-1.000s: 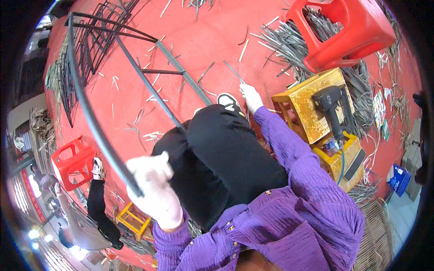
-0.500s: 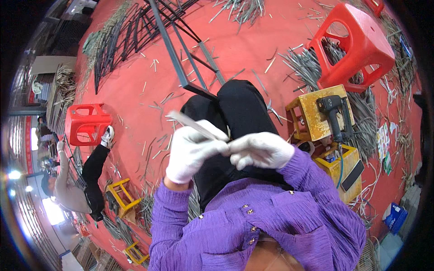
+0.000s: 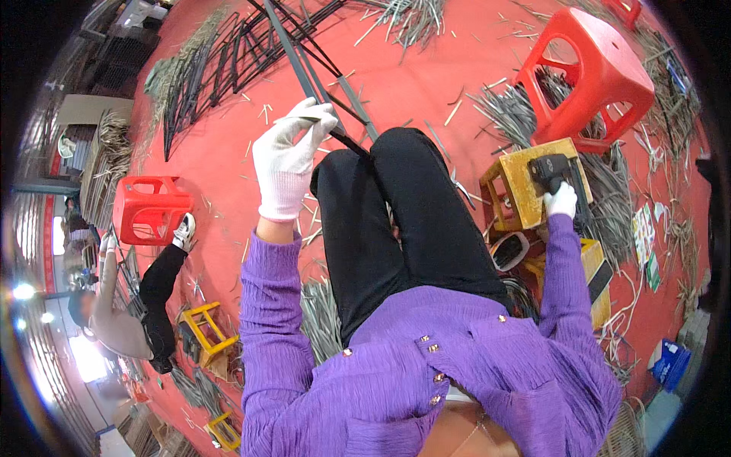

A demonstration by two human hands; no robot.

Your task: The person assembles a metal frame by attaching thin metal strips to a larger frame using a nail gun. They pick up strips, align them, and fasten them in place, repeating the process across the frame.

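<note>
The left hand [image 3: 288, 156], in a white glove, is raised in front of the left knee, its thumb and fingers pinched together on a thin strip [image 3: 308, 118]. The strip is now up at the near end of the dark metal frame [image 3: 301, 61], beside the corner where a long bar meets a crosspiece; whether it touches the metal I cannot tell. Half a second ago both hands were together over the lap with the strip between them, so the left has moved forward and the two are now well apart.

The right hand [image 3: 562, 201], gloved too, has left the strip and gone out to the side, where it is closed around the handle of the black nail gun [image 3: 550, 169]. In the earlier frame that tool lay untouched; it shows in nearly the same place, over the worn yellow stool [image 3: 524, 183]. The purple sleeve [image 3: 565, 266] now covers part of a second yellow stool [image 3: 601, 308] just behind.

The frame has hardly shifted since half a second ago, its near crosspiece at the knees of the black trousers [image 3: 365, 228]. Beyond the yellow stool, the red stool [image 3: 605, 57] stands over loose grey strips [image 3: 502, 114] on the red floor [image 3: 411, 91], much as before.
</note>
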